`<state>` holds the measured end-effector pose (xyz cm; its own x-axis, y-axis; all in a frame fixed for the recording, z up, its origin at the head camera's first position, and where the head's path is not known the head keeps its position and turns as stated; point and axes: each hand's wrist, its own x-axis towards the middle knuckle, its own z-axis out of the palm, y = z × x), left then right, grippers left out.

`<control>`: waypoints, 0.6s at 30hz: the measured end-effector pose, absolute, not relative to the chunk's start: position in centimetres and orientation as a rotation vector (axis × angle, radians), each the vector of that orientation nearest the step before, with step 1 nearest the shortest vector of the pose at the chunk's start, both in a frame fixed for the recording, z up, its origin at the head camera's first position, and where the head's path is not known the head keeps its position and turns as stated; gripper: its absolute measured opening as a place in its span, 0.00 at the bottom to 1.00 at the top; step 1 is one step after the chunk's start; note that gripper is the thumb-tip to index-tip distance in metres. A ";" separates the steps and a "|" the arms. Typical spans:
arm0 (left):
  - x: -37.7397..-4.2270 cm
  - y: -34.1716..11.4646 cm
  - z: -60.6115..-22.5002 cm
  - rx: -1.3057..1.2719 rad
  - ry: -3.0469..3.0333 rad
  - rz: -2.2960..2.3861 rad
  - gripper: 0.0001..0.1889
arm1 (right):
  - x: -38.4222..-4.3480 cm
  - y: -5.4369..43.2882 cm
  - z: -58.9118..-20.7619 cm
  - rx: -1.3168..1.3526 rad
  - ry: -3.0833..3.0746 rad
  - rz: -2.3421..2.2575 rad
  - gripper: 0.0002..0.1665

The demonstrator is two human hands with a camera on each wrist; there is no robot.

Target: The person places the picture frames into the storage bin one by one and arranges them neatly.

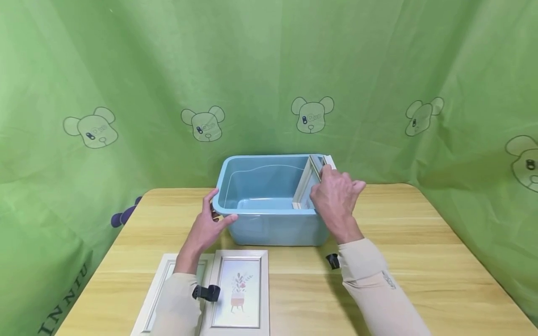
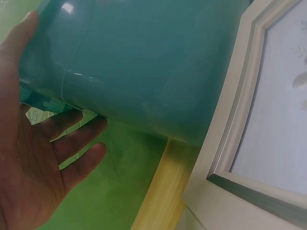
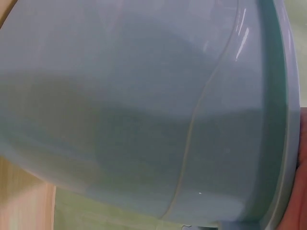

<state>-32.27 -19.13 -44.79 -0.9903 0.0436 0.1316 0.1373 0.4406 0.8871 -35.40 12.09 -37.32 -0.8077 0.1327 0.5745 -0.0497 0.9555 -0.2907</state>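
Observation:
A blue plastic bin (image 1: 275,228) stands on the table. My left hand (image 1: 206,228) holds its left front corner, thumb on the front wall and a fingertip at the rim; in the left wrist view, the other fingers (image 2: 79,141) reach under the side rim. At the right end my right hand (image 1: 336,198) grips the top of a picture frame (image 1: 303,184) tilted inside the bin. Another white frame edge (image 1: 329,161) shows just behind that hand. The right wrist view is mostly the bin's outer wall (image 3: 144,96), with a sliver of the hand at the rim.
Two white picture frames lie flat in front of the bin: one with a potted-flower print (image 1: 239,289), the other (image 1: 157,289) partly under my left sleeve. The wooden table (image 1: 399,242) is bounded by green curtains (image 1: 252,70). A purple object (image 1: 123,214) sits beyond its left edge.

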 end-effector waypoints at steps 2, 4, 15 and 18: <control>-32.3 -19.2 -44.8 -0.168 -2.591 -1.608 0.51 | -35.4 12.1 -37.4 -0.050 -2.478 0.388 0.12; -32.3 -19.2 -44.8 -0.172 -2.594 -1.609 0.51 | -35.4 12.1 -37.4 -0.038 -2.461 0.400 0.13; -32.3 -19.1 -44.6 -0.168 -2.602 -1.582 0.51 | -34.4 11.9 -38.0 0.091 -2.250 0.459 0.10; -32.2 -19.2 -44.6 -0.158 -2.600 -1.590 0.51 | -33.8 11.7 -38.2 0.135 -2.191 0.487 0.09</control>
<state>-32.17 -19.21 -44.62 -0.9906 0.0413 0.1303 0.1348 0.4527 0.8814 -33.83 11.67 -38.21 -0.6213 0.0738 0.7801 -0.2635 0.9179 -0.2967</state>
